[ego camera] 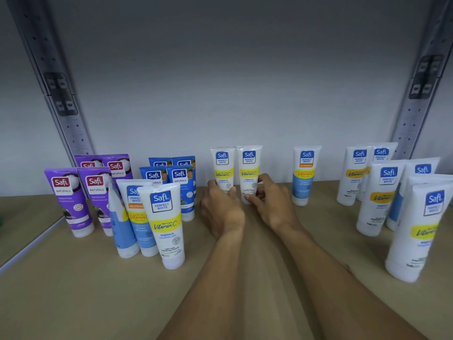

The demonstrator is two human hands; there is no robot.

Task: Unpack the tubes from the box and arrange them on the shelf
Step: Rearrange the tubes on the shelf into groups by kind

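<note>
left hand (221,212): curling its fingers round the lower body of the left white tube (222,168), gripping it upright at 12 o'clock, close to the back wall.
right hand (272,204): pinching the right white tube (249,168) between thumb and curled fingers, holding it upright just beside the other.
held pair: standing side by side with labels facing out; probably being squared up together to start a neat row against the wall.
shelf (245,303): carrying every tube cap-down, likely for steadiness and for readable labels.
purple tubes (78,200): clustering at 9 o'clock, seemingly being sorted by kind.
blue tubes (180,182): sitting at 10 o'clock, between the purple group and the held pair.
front white cluster (166,224): crowding at 8 o'clock, some leaning, perhaps awaiting tidying.
orange-banded tube (305,175): standing alone at 1 o'clock, apart from the pair.
right white group (382,192): filling 3 o'clock.
box: not showing anywhere in view.
step in hand: judging by the grips, aligning two matching tubes.
</note>
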